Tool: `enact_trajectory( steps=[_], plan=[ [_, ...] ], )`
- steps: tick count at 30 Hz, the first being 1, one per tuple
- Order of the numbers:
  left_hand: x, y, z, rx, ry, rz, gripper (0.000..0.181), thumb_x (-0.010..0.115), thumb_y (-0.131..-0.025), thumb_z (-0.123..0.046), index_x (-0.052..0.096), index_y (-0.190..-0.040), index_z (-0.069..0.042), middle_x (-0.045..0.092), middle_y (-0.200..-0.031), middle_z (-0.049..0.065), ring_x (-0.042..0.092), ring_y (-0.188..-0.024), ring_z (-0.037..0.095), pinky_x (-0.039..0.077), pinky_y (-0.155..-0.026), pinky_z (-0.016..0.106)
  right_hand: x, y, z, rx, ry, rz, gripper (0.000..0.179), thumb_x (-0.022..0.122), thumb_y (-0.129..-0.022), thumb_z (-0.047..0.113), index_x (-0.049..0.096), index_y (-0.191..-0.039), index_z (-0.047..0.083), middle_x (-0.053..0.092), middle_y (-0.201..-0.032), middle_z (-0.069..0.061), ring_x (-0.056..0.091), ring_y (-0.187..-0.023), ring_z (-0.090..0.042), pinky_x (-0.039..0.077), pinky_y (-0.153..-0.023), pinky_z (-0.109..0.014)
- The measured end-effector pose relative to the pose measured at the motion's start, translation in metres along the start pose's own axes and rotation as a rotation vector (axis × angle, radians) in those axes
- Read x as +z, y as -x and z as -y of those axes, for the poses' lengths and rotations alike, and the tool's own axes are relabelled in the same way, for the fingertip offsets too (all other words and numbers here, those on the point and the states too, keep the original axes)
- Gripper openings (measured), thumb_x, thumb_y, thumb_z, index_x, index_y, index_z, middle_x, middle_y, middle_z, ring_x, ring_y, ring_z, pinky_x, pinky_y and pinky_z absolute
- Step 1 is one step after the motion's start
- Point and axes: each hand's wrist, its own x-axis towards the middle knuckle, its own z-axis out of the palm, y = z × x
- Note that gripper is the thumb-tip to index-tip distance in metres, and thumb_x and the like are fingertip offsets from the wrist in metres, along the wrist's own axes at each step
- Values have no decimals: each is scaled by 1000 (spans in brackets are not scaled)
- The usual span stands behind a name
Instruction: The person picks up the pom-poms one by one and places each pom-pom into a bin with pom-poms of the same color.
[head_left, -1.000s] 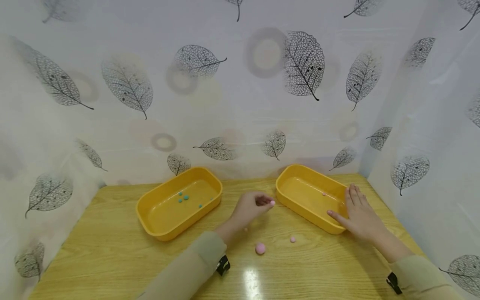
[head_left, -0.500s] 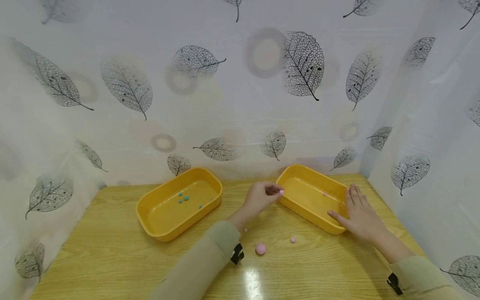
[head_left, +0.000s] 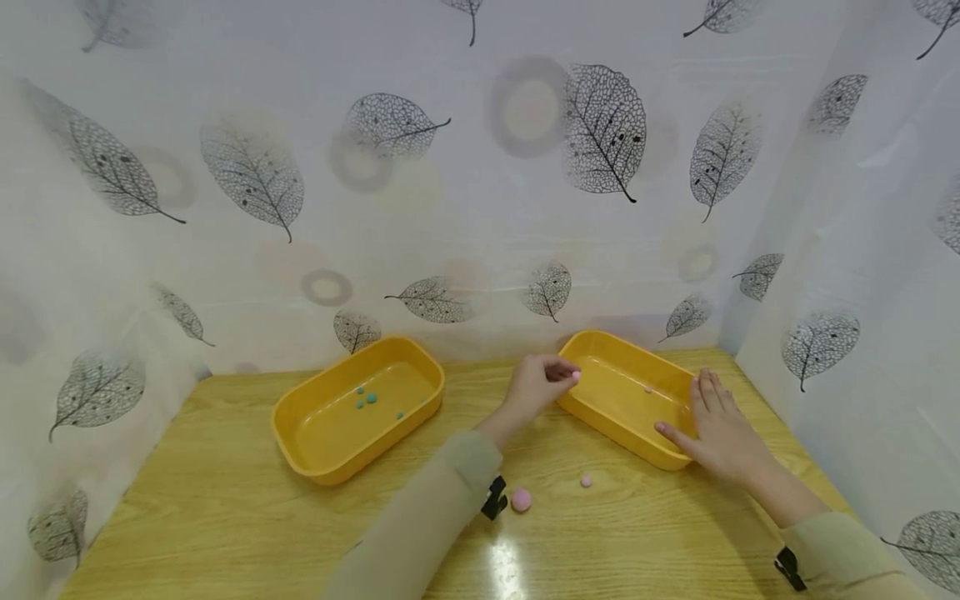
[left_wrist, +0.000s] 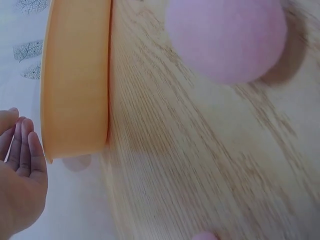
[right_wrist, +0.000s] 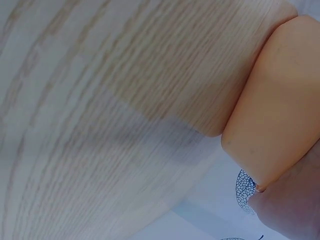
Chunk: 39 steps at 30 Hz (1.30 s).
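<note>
My left hand (head_left: 534,390) pinches a small pink ball (head_left: 576,377) between thumb and fingertips, over the near left rim of the right yellow tray (head_left: 611,421). In the left wrist view, that hand (left_wrist: 22,187) is beside the tray's outer wall (left_wrist: 77,75). My right hand (head_left: 718,433) lies with straight fingers on the right end of the same tray, thumb over its rim. Inside this tray is one tiny pink ball (head_left: 648,390). A larger pink ball (head_left: 521,500) and a small pink one (head_left: 586,481) rest on the table in front.
Another yellow tray (head_left: 322,475) on the left holds several small teal balls (head_left: 371,398). Both trays stand on a wood-grain table (head_left: 195,508), near a leaf-patterned curtain (head_left: 480,217) that encloses the back and sides.
My left hand has moved right and away from me with the pink ball, from beside the right tray to over its rim. The right hand has stayed put.
</note>
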Motion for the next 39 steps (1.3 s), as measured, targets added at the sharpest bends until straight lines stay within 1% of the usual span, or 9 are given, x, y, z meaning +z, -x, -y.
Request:
enact_trajectory(
  steps=[6, 12, 18, 23, 25, 28, 35, 39],
  plan=[
    [7, -8, -3, -24, 12, 6, 15, 77, -99, -12, 81, -109, -3, 81, -102, 14, 72, -84, 14, 56, -71, 13, 0, 1, 0, 2, -5, 3, 109, 51, -106, 60, 6, -157, -25, -9, -168, -43, -3, -158, -61, 1, -132, -67],
    [11, -19, -5, -35, 40, -11, 16, 74, -101, -14, 80, -111, -3, 80, -104, 12, 69, -84, 10, 56, -72, 14, -1, 2, 1, 1, -3, 3, 109, 51, -106, 60, 5, -158, -24, -9, -169, -42, -1, -158, -61, 2, -131, -67],
    [12, -23, -7, -34, 33, -9, 14, 75, -100, -12, 81, -110, -3, 81, -104, 13, 70, -83, 11, 56, -72, 13, 1, 1, 1, 2, 0, 0, 109, 51, -106, 60, 5, -158, -24, -8, -169, -42, 0, -158, -61, 3, -131, -67],
    [14, -26, -4, -43, 62, -22, 14, 75, -100, -11, 81, -109, -2, 82, -105, 13, 71, -85, 13, 56, -73, 14, 2, 1, -1, -3, 6, -5, 108, 51, -106, 60, 6, -158, -24, -8, -169, -42, 0, -158, -61, 1, -132, -66],
    [15, -27, -2, -47, 59, -22, 15, 75, -100, -12, 81, -109, -2, 82, -106, 13, 71, -84, 12, 56, -73, 13, 2, 0, -1, -4, 8, -4, 108, 51, -106, 60, 7, -158, -24, -8, -169, -42, 0, -158, -61, 2, -132, -66],
    [15, -28, -1, -51, 31, -17, 16, 75, -100, -14, 81, -110, -3, 82, -106, 12, 70, -84, 10, 55, -72, 13, 2, 0, -1, -4, 7, -3, 108, 51, -106, 60, 7, -158, -24, -7, -169, -42, 1, -158, -61, 2, -132, -66],
    [14, -30, -4, -56, -35, 0, 18, 74, -101, -18, 80, -112, -5, 81, -108, 11, 71, -89, 14, 57, -75, 14, 1, 0, 0, -2, -2, -6, 107, 50, -107, 59, 6, -158, -24, -9, -169, -41, -3, -159, -60, 1, -132, -67],
    [14, -31, -4, -73, -23, 6, 18, 75, -101, -16, 80, -114, -4, 81, -109, 11, 72, -91, 15, 58, -75, 15, 0, 1, 0, -1, -6, -7, 107, 50, -107, 59, 6, -158, -24, -9, -169, -41, -4, -159, -60, 1, -132, -67]
  ],
)
